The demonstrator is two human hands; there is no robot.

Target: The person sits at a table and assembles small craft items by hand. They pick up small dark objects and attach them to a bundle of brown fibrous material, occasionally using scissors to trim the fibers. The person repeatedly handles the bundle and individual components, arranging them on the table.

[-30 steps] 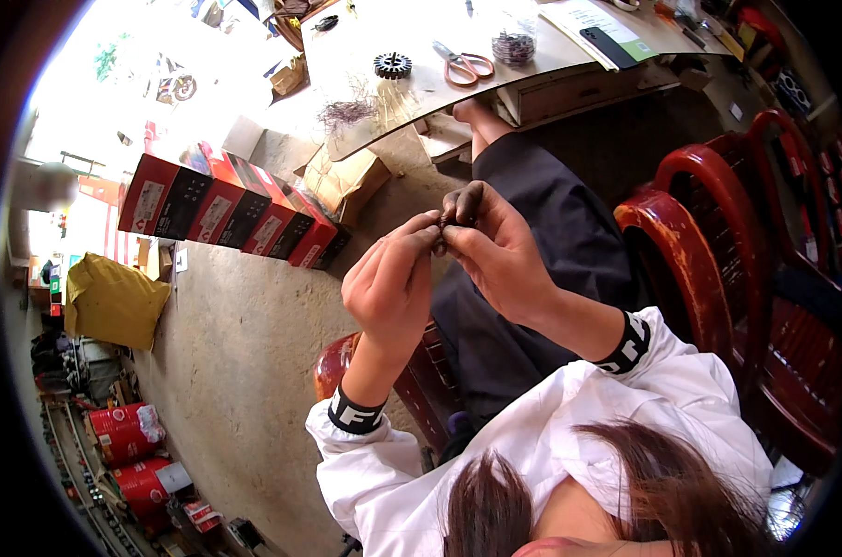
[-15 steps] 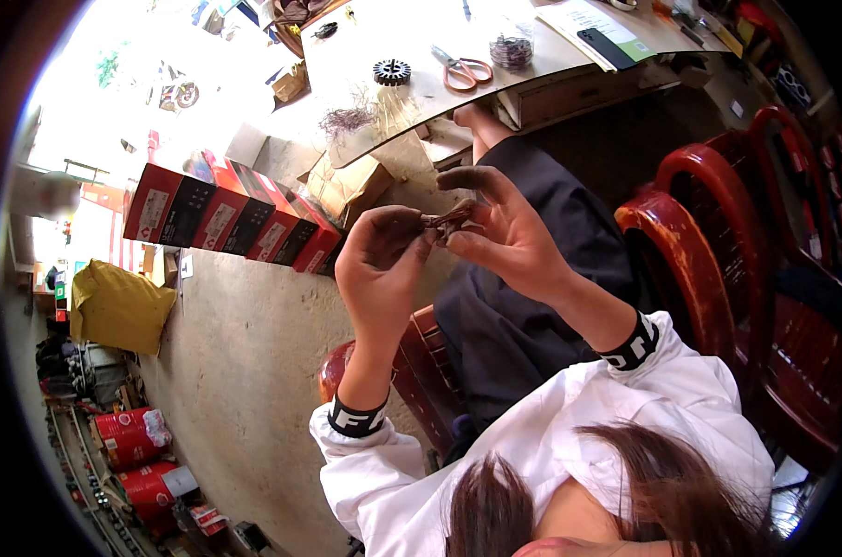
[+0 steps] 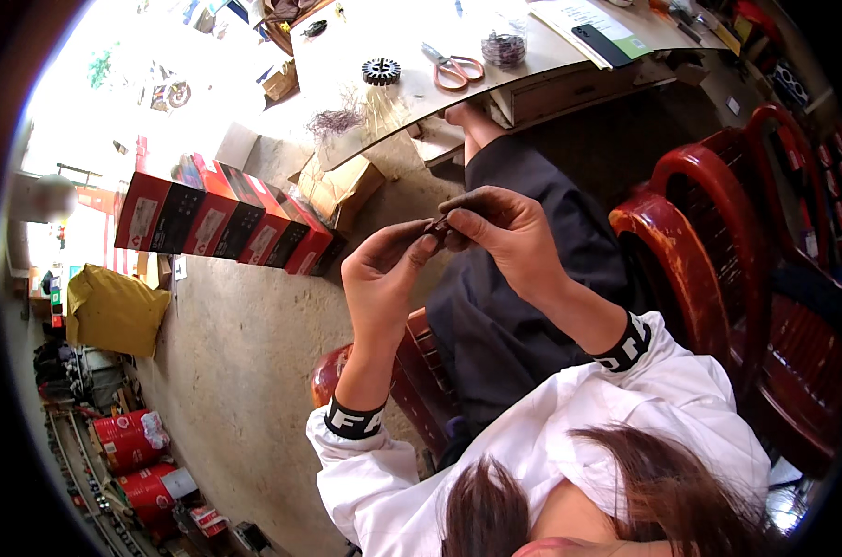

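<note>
In front of my lap I pinch a small dark brown bundle of strands (image 3: 439, 226) between both hands. Thumb and fingertips of my left hand (image 3: 384, 265) close on its left end. On the other end, my right hand (image 3: 514, 237) grips with the thumb against the curled index finger. Fingertips hide most of the bundle, and its exact kind does not show. Both hands' fingers look darkly stained. Beyond them on the desk (image 3: 421, 110) lie a tangle of thin brown strands (image 3: 336, 122), a black notched wheel (image 3: 381, 71) and orange-handled scissors (image 3: 456, 71).
A clear tub of brown coils (image 3: 505, 50) and a dark phone (image 3: 602, 43) on papers stand farther right. Red and black boxes (image 3: 212, 218) and a brown carton (image 3: 342, 190) are left of my hands. Red wooden chairs (image 3: 681, 241) stand at right, a yellow sack (image 3: 115, 311) at far left.
My right hand's raised fingers have curled down, and its thumb now presses the bundle near the index finger. Less of the bundle shows. The hands remain close together.
</note>
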